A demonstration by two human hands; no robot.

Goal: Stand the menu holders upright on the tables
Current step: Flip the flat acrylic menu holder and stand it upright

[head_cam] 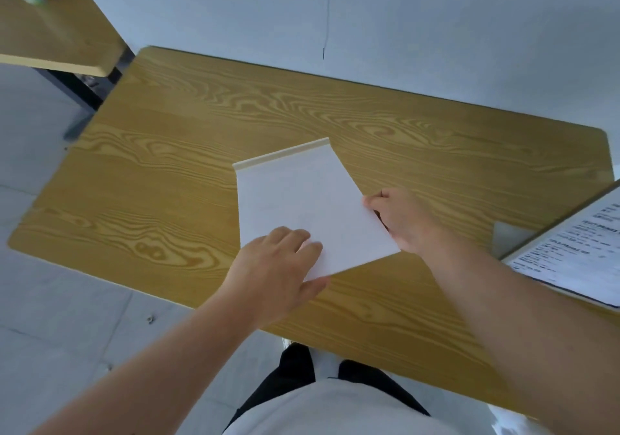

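Your left hand has its fingers spread on top and thumb under the near corner of the flat white rectangular menu holder; your right hand pinches its right edge. It lies mid wood-grain tabletop, its cream base strip farthest from you. Keep both grips firm, pivot on that strip, and settle the base squarely before letting go.

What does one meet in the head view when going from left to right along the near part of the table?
Left hand → menu holder → right hand → printed menu at the right edge.
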